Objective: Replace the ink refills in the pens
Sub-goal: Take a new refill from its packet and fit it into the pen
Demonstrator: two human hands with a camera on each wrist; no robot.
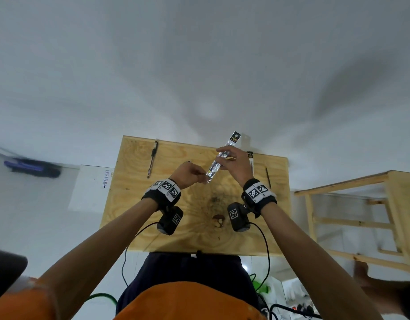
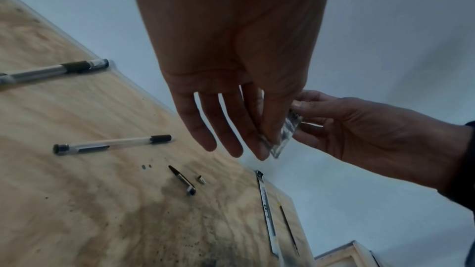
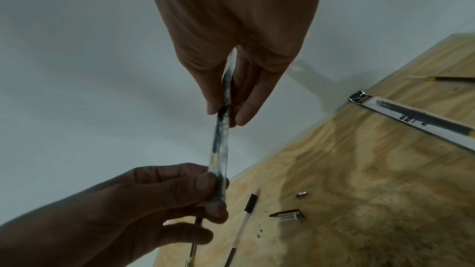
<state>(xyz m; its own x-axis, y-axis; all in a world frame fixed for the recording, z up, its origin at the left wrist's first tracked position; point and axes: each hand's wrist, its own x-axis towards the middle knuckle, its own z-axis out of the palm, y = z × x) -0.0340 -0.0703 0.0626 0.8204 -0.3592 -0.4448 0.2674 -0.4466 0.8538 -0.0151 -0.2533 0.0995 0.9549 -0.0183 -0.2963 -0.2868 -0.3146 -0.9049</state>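
On the left of the plywood worktop (image 1: pixel 134 227) lies a capped pen (image 1: pixel 152 159), untouched. Nearer the middle, the wrist views show an open pen barrel (image 2: pixel 110 144), a loose cap (image 2: pixel 183 180) and a small metal tip piece (image 2: pixel 201 179); any knock could roll these small parts off the edge.

The left hand (image 1: pixel 189 174) pinches the lower end of a refill packet (image 1: pixel 216 163) between thumb and forefinger, its other fingers hanging straight. A thin dark rod, perhaps another refill, seems to sit under its fingers in the right wrist view, but I cannot tell for sure.

The right hand (image 1: pixel 235 163) clamps the packet's upper part between thumb and fingers, so the packet is held taut in the air above the worktop. My guess is that it is about to be torn open. Pull too hard and the film may split suddenly, flinging the refill out, or bend it and leak ink.

At the right edge lie a second packet (image 3: pixel 411 116) and a bare refill (image 3: pixel 442 78), close to the brink.
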